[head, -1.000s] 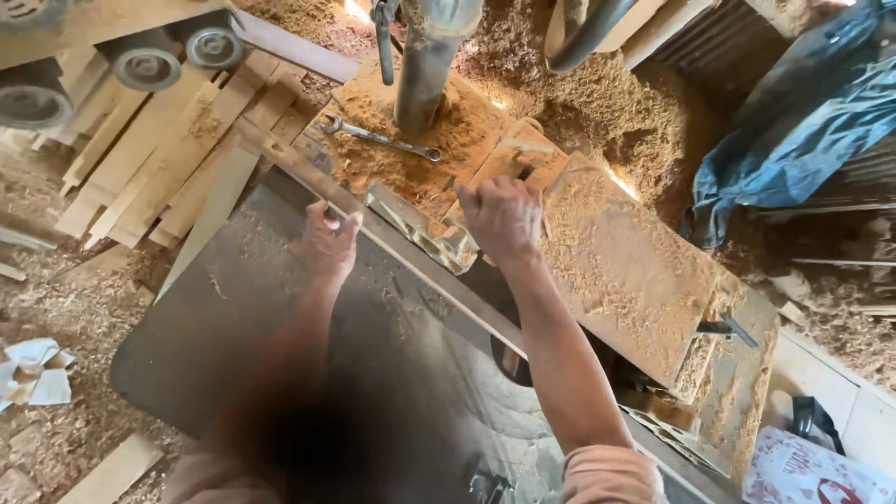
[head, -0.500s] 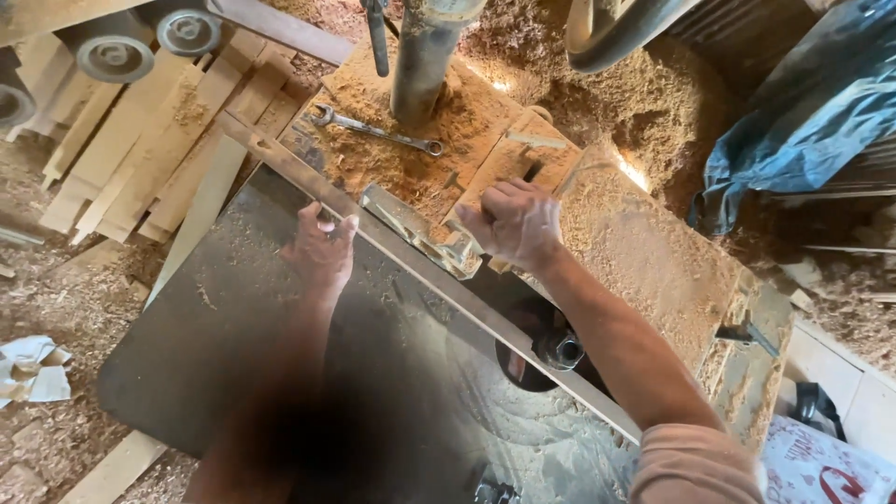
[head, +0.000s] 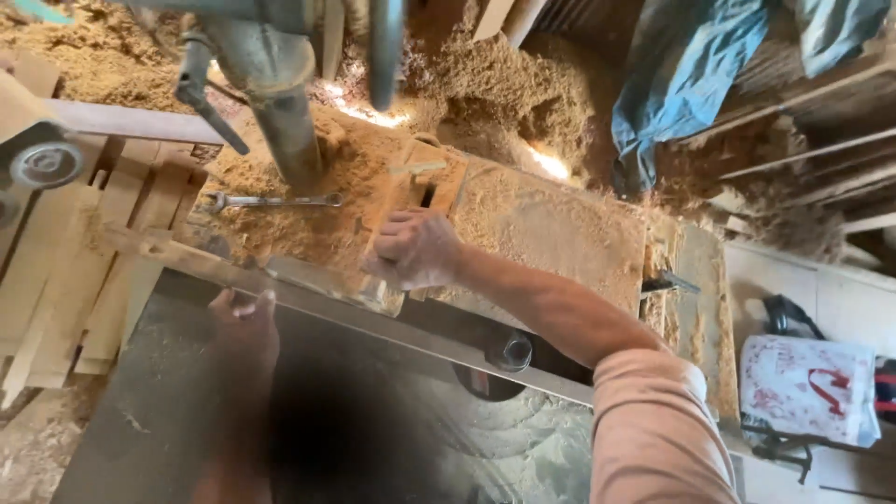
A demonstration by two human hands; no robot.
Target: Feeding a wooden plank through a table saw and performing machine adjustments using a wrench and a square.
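Head view: both hands, left (head: 245, 322) and right (head: 415, 247), grip the long metal rail (head: 373, 317) on the dusty saw table (head: 168, 420).

A long, narrow wooden strip (head: 317, 303) lies flat across my grey metal counter (head: 168, 420), running diagonally from upper left down to lower right. It is pale, dusted with sawdust, and its far end reaches past the counter's edge over stacked planks.
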